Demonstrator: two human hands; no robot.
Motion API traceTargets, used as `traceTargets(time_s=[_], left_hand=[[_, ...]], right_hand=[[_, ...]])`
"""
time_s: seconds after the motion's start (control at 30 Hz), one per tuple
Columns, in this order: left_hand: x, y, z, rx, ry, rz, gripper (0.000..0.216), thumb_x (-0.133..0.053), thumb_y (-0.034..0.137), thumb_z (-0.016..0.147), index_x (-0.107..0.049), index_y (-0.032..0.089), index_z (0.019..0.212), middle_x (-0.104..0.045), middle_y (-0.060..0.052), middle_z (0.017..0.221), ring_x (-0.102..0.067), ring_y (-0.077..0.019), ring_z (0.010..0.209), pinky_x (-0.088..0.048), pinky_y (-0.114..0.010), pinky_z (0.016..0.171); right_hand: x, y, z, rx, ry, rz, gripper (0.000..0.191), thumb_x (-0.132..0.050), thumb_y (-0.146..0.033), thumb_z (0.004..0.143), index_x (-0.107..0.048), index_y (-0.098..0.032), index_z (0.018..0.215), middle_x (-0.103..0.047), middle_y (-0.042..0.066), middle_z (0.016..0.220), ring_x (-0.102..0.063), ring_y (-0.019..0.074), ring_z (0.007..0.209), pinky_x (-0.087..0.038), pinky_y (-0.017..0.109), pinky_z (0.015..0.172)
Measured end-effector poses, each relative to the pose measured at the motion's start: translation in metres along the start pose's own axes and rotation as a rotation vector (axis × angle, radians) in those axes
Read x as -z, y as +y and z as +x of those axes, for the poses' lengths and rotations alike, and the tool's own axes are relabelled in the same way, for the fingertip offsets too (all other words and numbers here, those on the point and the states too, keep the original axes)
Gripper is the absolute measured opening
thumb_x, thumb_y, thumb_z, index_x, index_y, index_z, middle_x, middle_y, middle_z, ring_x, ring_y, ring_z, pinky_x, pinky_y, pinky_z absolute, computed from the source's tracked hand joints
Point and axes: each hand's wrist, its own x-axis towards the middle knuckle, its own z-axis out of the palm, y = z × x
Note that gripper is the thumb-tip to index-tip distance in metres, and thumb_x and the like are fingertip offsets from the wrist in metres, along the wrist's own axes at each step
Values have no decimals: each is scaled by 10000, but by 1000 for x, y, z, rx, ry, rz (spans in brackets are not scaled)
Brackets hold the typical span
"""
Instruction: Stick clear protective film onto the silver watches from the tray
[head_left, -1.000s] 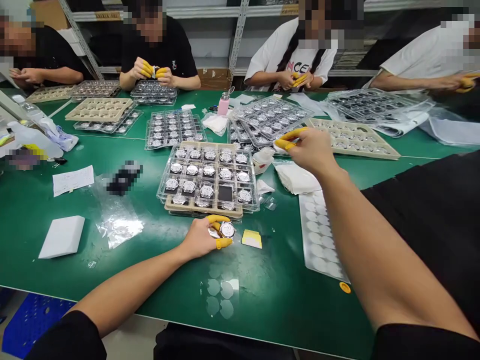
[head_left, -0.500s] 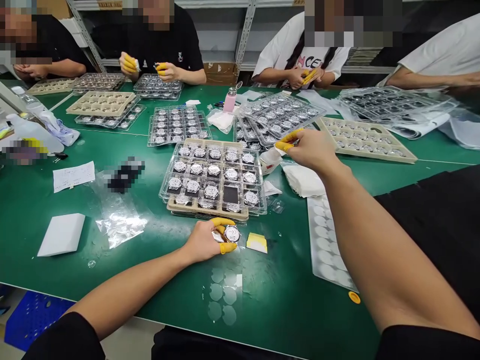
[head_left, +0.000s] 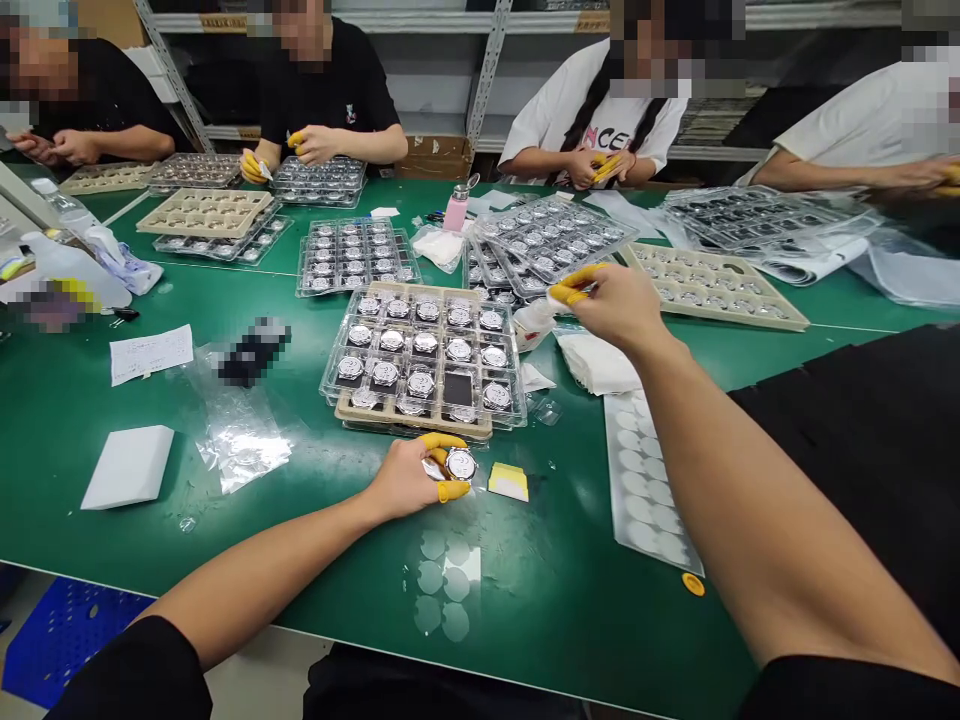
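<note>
The left hand [head_left: 405,482] is gripping a round watch head [head_left: 460,464] between the thumb and fingers, which are wearing yellow finger covers [head_left: 453,491]; the watch head is sitting just in front of the stacked watch trays [head_left: 424,342], near a yellow-and-white pad [head_left: 508,482] that is lying on the green counter [head_left: 555,600]. The right hand [head_left: 621,305] is pinching a small white wad [head_left: 555,297] at the top of a white bottle [head_left: 531,326]; whether it is touching the bottle, I cannot tell. Folded white cloths [head_left: 596,362] are lying near the bottle, and clear round films [head_left: 442,577] are lying nearer the person.
</note>
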Motion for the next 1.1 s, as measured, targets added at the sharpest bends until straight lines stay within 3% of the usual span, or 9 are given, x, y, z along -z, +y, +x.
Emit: traceTargets(time_s=[0.07,0.13,0.23,0.33,0.43,0.57,0.7,1.1], left_hand=[[1,0,0,-9,4,0,585,-830,240,580,-720,163,1149,-672,7,758,-505,-73,563,-421,-198,549],[1,0,0,-27,21,6,579,-835,246,581,-724,161,1142,-670,6,754,-516,-77,578,-431,-199,565],[0,-3,2,-58,22,-7,578,-847,266,583,-725,155,1136,-675,3,742,-553,-93,617,-462,-205,602],[-2,-8,4,-88,9,-44,556,-842,262,596,-721,149,1128,-724,-28,822,-608,-115,682,-498,-216,647],[-3,-11,5,-68,29,-90,588,-853,234,570,-716,134,1133,-740,-47,858,-630,-122,702,-515,-224,670],[-2,-10,5,-42,30,-89,608,-846,198,552,-721,145,1144,-731,-30,810,-626,-122,679,-514,-226,651],[-2,-10,5,-40,19,-113,606,-857,201,552,-722,138,1140,-728,-31,809,-626,-119,683,-511,-220,655],[-3,-11,5,0,15,-141,632,-862,178,532,-711,134,1144,-723,-31,820,-629,-117,689,-511,-222,655]], right_hand=[[9,-9,-31,-58,149,184,227,-665,-242,837,-752,-88,979,-701,114,840,-492,122,630,-386,301,610],[8,-21,-80,45,245,368,166,-688,-268,838,-740,-129,910,-693,88,830,-488,116,609,-407,292,588],[-15,-43,-159,350,29,538,76,-687,-279,866,-715,-209,864,-656,31,759,-551,133,617,-445,267,547],[-43,-56,-205,544,-103,444,103,-611,-228,920,-713,-214,913,-696,53,841,-626,144,677,-473,258,559],[-55,-57,-212,605,-72,264,130,-576,-191,924,-706,-201,926,-710,67,879,-646,148,698,-455,252,552],[-51,-52,-207,670,-63,228,130,-575,-206,935,-699,-201,969,-702,55,848,-639,146,691,-452,251,561],[-52,-53,-209,612,11,185,140,-563,-184,926,-701,-202,949,-712,65,861,-645,150,690,-436,253,539],[-56,-47,-210,627,32,280,128,-581,-136,893,-681,-197,944,-684,56,816,-626,148,652,-431,253,534]])
